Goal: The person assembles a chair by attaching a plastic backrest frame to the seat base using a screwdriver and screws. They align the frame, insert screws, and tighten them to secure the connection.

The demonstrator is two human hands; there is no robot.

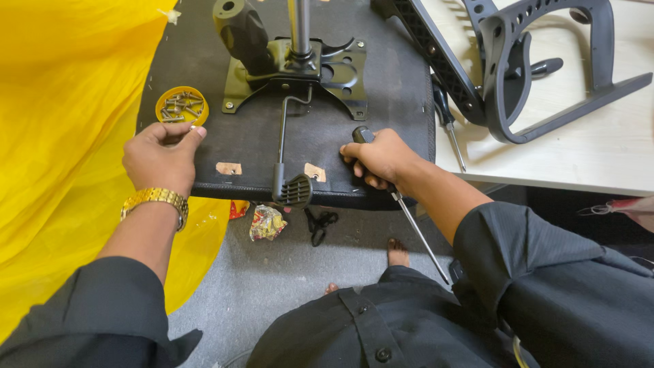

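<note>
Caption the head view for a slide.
Left hand picks at a yellow lid of screws; right hand grips a screwdriver on an upturned chair seat.
</note>
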